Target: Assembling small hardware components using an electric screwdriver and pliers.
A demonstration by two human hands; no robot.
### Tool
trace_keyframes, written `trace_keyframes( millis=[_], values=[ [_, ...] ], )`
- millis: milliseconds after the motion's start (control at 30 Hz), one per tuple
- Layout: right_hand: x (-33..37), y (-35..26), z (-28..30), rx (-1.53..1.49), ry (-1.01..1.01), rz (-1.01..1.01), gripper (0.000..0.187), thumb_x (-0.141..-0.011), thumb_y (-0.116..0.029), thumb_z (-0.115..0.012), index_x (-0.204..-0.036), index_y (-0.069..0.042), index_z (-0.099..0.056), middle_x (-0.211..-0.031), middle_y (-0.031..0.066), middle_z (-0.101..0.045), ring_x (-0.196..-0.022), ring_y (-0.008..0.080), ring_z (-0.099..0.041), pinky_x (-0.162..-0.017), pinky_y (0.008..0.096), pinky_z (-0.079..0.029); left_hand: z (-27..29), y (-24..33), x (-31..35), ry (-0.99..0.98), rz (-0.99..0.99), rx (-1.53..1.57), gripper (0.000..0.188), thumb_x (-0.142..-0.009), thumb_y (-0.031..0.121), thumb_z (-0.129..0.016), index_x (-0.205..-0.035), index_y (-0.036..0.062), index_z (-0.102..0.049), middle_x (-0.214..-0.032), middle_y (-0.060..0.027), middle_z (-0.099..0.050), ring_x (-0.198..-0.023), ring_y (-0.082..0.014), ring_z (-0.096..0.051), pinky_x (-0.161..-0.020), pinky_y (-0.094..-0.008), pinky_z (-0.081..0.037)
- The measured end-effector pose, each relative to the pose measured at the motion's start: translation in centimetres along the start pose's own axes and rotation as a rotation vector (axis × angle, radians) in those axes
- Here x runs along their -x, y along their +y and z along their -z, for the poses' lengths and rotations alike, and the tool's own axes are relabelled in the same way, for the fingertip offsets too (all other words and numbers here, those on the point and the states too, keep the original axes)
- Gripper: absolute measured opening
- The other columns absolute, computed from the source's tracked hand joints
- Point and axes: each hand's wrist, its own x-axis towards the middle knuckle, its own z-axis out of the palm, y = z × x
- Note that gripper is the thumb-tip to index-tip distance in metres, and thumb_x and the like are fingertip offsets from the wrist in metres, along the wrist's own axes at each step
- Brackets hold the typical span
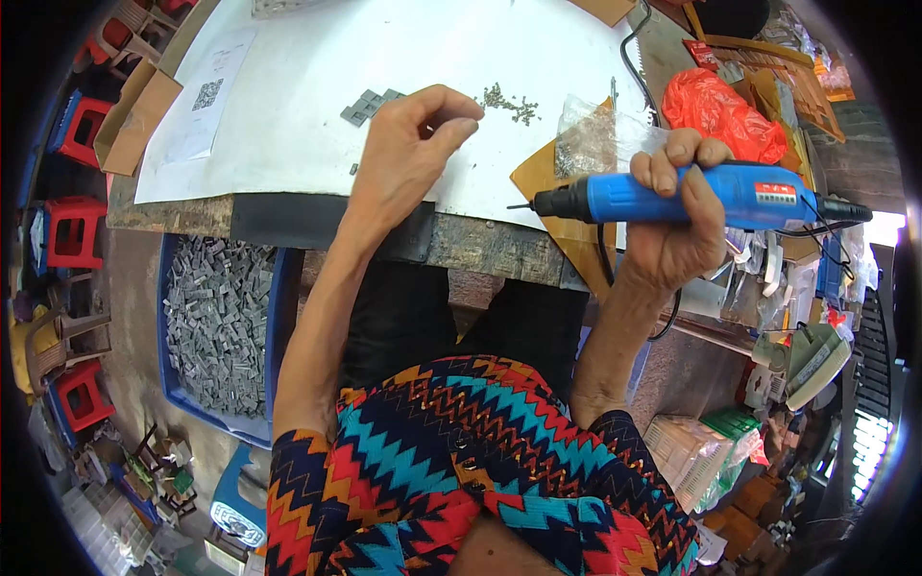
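Observation:
My right hand (677, 216) is wrapped around a blue electric screwdriver (629, 199), held up over the table's near right side. Its thin dark bit points left, and a cord runs from its right end. Above the white table sheet (317, 106), my left hand (413, 144) has its thumb and index finger brought together in a pinch. Whatever lies between those fingertips is too small to make out. Just right of them is a scatter of tiny brass-coloured screws (519, 108). Partly behind my left hand lie several flat grey square pieces (363, 108).
A blue bin (171, 370) full of small grey parts stands below the table's left edge. Brown cardboard (567, 230) and a clear plastic bag (586, 139) lie at the right, near a red plastic bag (725, 115). A printed paper (206, 96) lies left. Red stools (77, 230) stand farther left.

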Motion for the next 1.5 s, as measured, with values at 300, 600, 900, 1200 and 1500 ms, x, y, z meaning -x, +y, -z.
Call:
trace_keyframes(
  millis=[300,600,900,1200,1500],
  values=[
    [-0.8,2.0,0.5,0.125,0.143,0.092,0.029,-0.075,0.008,-0.052,-0.102,-0.001,-0.050,-0.085,0.0115,-0.051,-0.066,0.0158,-0.050,-0.065,0.0303,-0.041,4.7,8.2,4.2,0.116,-0.022,0.530,0.011,-0.078,-0.001,-0.056,-0.088,-0.0019,-0.061,-0.075,-0.0055,-0.060,-0.067,-0.0101,-0.056,-0.061,-0.0208,-0.043],
    [-0.9,2.2,-0.3,0.163,0.170,0.129,0.027,-0.076,0.007,-0.053,-0.102,-0.001,-0.050,-0.083,0.0113,-0.052,-0.067,0.0165,-0.050,-0.066,0.0306,-0.041,8.1,11.8,7.7,-0.030,-0.639,0.480,0.013,-0.078,0.013,-0.061,-0.070,0.0033,-0.062,-0.070,-0.0087,-0.062,-0.053,-0.0172,-0.055,-0.049,-0.0268,-0.039],
    [0.2,1.5,-0.4,0.090,0.078,0.089,0.026,-0.079,0.004,-0.049,-0.105,-0.001,-0.049,-0.085,0.0118,-0.050,-0.069,0.0161,-0.048,-0.068,0.0308,-0.038,11.6,16.7,8.7,-0.336,-0.591,0.347,0.027,-0.069,0.031,-0.069,-0.086,0.0107,-0.069,-0.087,-0.0128,-0.064,-0.073,-0.0246,-0.062,-0.058,-0.0355,-0.052],
    [1.6,1.0,-1.0,0.065,0.072,0.074,0.027,-0.077,0.003,-0.052,-0.104,0.001,-0.049,-0.087,0.0121,-0.049,-0.069,0.0160,-0.048,-0.067,0.0308,-0.038,13.9,18.3,8.2,-0.668,-0.585,0.169,0.022,-0.071,0.026,-0.065,-0.080,0.0061,-0.069,-0.083,-0.0125,-0.065,-0.081,-0.0259,-0.063,-0.065,-0.0383,-0.051],
    [2.2,1.4,-2.0,0.004,0.076,0.023,0.028,-0.076,0.003,-0.053,-0.104,0.001,-0.050,-0.087,0.0116,-0.049,-0.068,0.0157,-0.048,-0.067,0.0299,-0.038,13.5,16.3,14.0,0.075,-0.529,0.110,0.022,-0.072,0.001,-0.058,-0.091,0.0123,-0.052,-0.071,-0.0022,-0.058,-0.050,-0.0126,-0.045,-0.048,-0.0282,-0.031]
  ],
)
